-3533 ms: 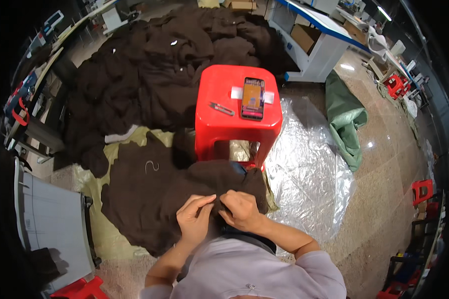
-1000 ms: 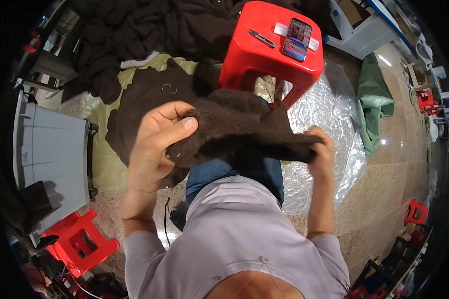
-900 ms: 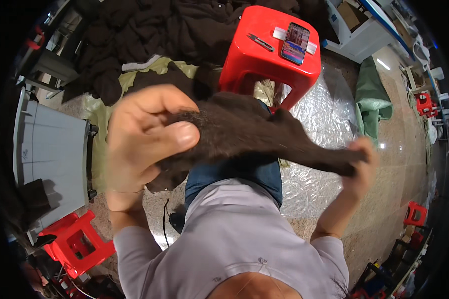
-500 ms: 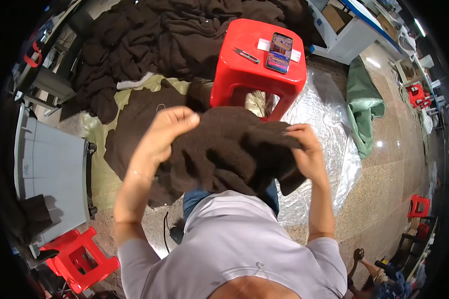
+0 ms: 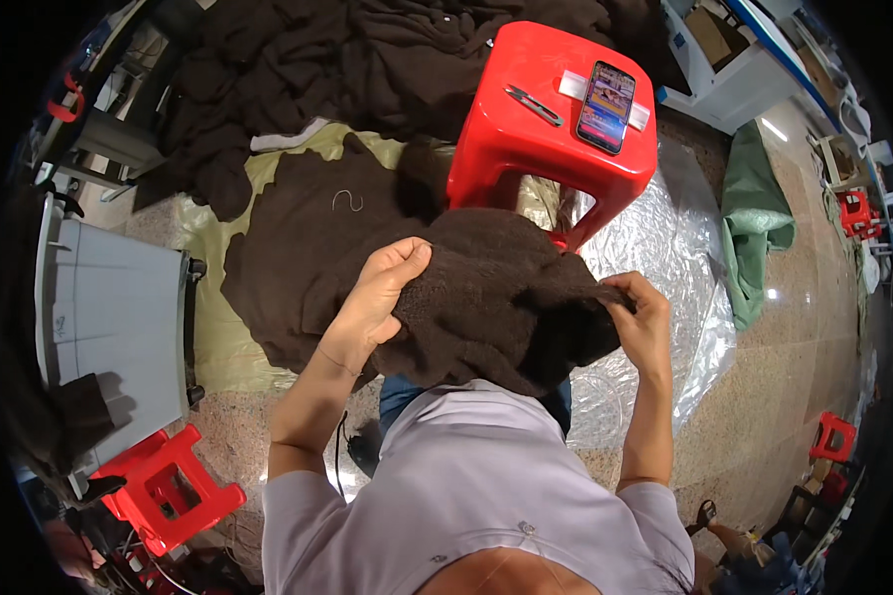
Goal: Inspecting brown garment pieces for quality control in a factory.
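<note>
Across my lap lies a dark brown knit fabric piece (image 5: 486, 297), bunched and folded. My left hand (image 5: 382, 288) pinches its left side, thumb pressed against the fingers. At the fabric's right end, my right hand (image 5: 640, 312) grips the edge between thumb and fingertips, so the cloth stretches between both hands. More of the same brown fabric (image 5: 298, 248) spreads to the left on a yellowish plastic sheet (image 5: 218, 337), with a curled pale thread (image 5: 347, 201) lying on it.
Ahead stands a red plastic stool (image 5: 526, 139) bearing thread snips (image 5: 534, 105) and a phone (image 5: 606, 107). A large heap of brown fabric (image 5: 337, 69) lies behind. A grey bin (image 5: 119, 317) and an overturned red stool (image 5: 174, 491) are at left; green cloth (image 5: 749, 218) lies right.
My left hand has come down onto the fabric and now pinches it. My right hand keeps its hold on the edge. The view has shifted, so surroundings sit slightly differently.
</note>
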`<action>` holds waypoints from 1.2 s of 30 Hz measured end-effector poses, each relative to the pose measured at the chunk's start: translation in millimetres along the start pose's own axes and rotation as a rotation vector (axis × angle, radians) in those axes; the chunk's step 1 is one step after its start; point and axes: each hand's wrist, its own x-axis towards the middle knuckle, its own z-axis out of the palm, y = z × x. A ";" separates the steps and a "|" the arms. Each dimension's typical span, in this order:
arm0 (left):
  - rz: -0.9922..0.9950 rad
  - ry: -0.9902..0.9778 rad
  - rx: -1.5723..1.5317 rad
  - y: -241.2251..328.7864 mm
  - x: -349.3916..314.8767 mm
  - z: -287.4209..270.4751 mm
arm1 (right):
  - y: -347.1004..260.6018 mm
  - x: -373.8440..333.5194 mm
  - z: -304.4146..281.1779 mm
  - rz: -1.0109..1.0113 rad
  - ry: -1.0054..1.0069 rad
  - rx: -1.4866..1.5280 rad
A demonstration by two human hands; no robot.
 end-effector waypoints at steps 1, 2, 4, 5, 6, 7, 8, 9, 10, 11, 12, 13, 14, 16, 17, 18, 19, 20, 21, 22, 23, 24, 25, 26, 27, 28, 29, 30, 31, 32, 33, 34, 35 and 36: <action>-0.038 0.013 0.043 0.2 0.1 2.2 | -4.4 -1.6 -2.7 -0.074 -0.014 0.034; -0.077 0.034 0.081 0.6 -0.4 5.1 | -11.1 -4.0 -6.3 -0.132 0.037 0.095; -0.046 -0.013 0.174 3.7 -3.6 11.3 | -30.9 -8.8 -7.3 -0.173 0.164 0.236; -0.010 -0.051 0.265 5.8 -5.7 14.3 | -43.5 -13.3 -5.8 -0.201 0.154 0.239; -0.043 -0.022 0.281 8.6 -9.4 16.2 | -57.9 -22.0 -5.3 -0.254 0.167 0.196; -0.023 -0.002 0.274 11.4 -11.9 17.5 | -72.1 -29.0 0.2 -0.296 0.157 0.137; 0.003 -0.013 0.454 13.6 -15.3 17.9 | -84.5 -34.6 11.4 -0.416 0.035 0.304; 0.051 0.015 0.649 17.1 -21.3 16.0 | -95.5 -40.0 23.8 -0.527 -0.131 0.462; 0.072 0.037 0.640 19.2 -28.2 14.0 | -105.3 -39.9 35.9 -0.642 -0.319 0.479; 0.116 0.076 0.663 20.3 -34.9 11.8 | -112.8 -40.1 48.4 -0.764 -0.523 0.474; 0.110 0.135 0.680 22.0 -43.1 8.1 | -118.7 -44.7 69.4 -0.795 -0.587 0.512; 0.262 0.107 0.751 23.2 -51.5 3.8 | -122.5 -48.7 88.2 -0.812 -0.656 0.524; 0.259 0.160 0.727 22.3 -61.1 0.1 | -126.0 -47.2 98.0 -0.886 -0.634 0.414; 0.419 0.208 0.618 15.9 -78.2 -4.2 | -129.3 -43.3 118.5 -0.973 -0.505 0.295; 0.322 0.187 0.375 11.7 -86.7 -5.6 | -129.3 -41.3 132.4 -1.018 -0.380 0.339; 0.404 0.159 0.266 9.1 -94.0 -10.6 | -131.4 -30.8 140.6 -1.047 -0.345 0.254; 0.420 0.192 0.284 5.4 -101.4 -13.2 | -132.2 -24.4 146.8 -1.053 -0.303 0.182; 0.442 0.233 0.259 0.5 -105.0 -14.3 | -128.4 -20.4 148.3 -0.922 -0.441 0.191; 0.463 0.249 0.239 -2.8 -107.7 -15.2 | -126.4 -15.4 151.9 -0.882 -0.559 0.254; 0.460 0.280 0.237 -5.4 -108.0 -16.0 | -122.1 -12.7 152.6 -0.810 -0.632 0.260; 0.510 0.351 0.330 -7.4 -107.0 -15.9 | -117.9 -10.5 153.7 -0.723 -0.714 0.259; 0.551 0.435 0.417 -9.5 -105.4 -14.9 | -114.3 -9.6 153.7 -0.737 -0.704 0.266; 0.557 0.421 0.428 -10.5 -102.6 -13.7 | -111.6 -9.2 153.3 -0.706 -0.716 0.178; 0.603 0.459 0.385 -12.0 -100.4 -11.4 | -110.3 -9.8 154.2 -0.675 -0.727 0.088; 0.644 0.490 0.325 -12.7 -98.3 -9.3 | -110.1 -11.1 153.2 -0.678 -0.727 0.091; 0.657 0.491 0.354 -12.9 -97.1 -7.8 | -111.6 -12.5 152.3 -0.727 -0.694 0.073; 0.646 0.489 0.391 -13.1 -96.4 -6.4 | -114.3 -14.3 152.9 -0.778 -0.665 0.056; 0.675 0.520 0.376 -12.9 -96.3 -5.8 | -118.5 -14.4 148.7 -0.886 -0.624 0.072; 0.679 0.525 0.332 -13.6 -96.8 -5.1 | -122.3 -15.7 146.2 -0.875 -0.612 0.046; 0.700 0.553 0.345 -14.0 -97.7 -5.2 | -126.2 -16.7 142.5 -0.900 -0.622 0.072; 0.768 0.632 0.455 -14.3 -98.6 -5.9 | -128.4 -18.7 140.9 -0.923 -0.632 0.096; 0.832 0.708 0.566 -15.6 -99.6 -6.4 | -130.9 -18.7 139.0 -1.111 -0.671 0.035; 0.838 0.718 0.560 -17.2 -100.3 -7.0 | -130.8 -20.3 141.0 -1.118 -0.681 0.034; 0.802 0.682 0.602 -19.4 -100.8 -7.4 | -129.7 -21.5 142.8 -1.066 -0.676 0.020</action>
